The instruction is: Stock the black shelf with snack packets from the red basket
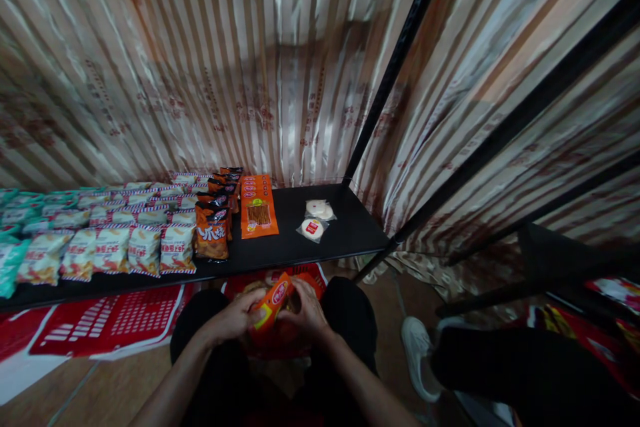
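Note:
Between my knees, my left hand (243,313) and my right hand (306,310) both grip an orange snack packet (274,300) with a yellow patch. The left thumb lies on its face; the right fingers close on its other side. Below it sits a red basket (270,350), its contents mostly hidden by my hands. On the black shelf (295,257) just ahead lies a flat orange snack packet (259,207). Right of that are clear-wrapped round white crackers (313,229).
Rows of white snack bags (145,248), teal bags (20,213) and brown-orange bags (213,233) fill the shelf's left side. A black shelf post (387,87) rises at the right. Another person's white shoe (419,357) and dark trouser leg (490,370) are at my right.

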The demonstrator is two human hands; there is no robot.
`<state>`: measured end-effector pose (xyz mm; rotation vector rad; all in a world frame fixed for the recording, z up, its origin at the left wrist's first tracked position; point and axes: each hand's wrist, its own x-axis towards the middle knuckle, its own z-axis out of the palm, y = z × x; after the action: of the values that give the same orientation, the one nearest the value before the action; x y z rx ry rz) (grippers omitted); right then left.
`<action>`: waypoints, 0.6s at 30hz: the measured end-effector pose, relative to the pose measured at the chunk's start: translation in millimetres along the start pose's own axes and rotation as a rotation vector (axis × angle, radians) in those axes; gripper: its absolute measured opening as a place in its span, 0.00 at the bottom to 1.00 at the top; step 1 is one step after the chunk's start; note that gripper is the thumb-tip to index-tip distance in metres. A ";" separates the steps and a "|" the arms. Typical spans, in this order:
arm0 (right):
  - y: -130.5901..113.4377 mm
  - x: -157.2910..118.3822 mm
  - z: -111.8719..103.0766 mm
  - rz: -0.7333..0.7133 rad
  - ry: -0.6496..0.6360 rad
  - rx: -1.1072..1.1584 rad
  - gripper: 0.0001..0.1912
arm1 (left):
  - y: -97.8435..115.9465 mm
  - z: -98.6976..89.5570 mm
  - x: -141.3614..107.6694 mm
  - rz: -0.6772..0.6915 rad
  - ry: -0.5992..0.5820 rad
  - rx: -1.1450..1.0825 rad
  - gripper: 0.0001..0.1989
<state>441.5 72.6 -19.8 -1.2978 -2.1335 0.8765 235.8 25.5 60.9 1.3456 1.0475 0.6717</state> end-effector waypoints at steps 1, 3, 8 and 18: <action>-1.8 0.2 -0.4 0.023 0.011 0.009 0.33 | -0.3 -1.1 0.2 -0.006 0.004 -0.042 0.22; -6.8 -0.1 -1.5 0.087 0.037 0.044 0.27 | -1.0 -3.0 0.4 -0.022 0.031 -0.122 0.23; -21.3 -1.7 -5.3 0.224 0.059 0.163 0.18 | -1.3 -6.1 -0.9 -0.092 0.174 -0.309 0.21; -23.2 0.1 6.5 0.277 0.204 0.460 0.11 | -6.5 -5.2 4.9 -0.100 0.447 -0.546 0.20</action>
<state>423.4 63.1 -7.1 -1.3792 -1.5008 1.2033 232.1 31.1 54.0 0.6776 1.1604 1.1207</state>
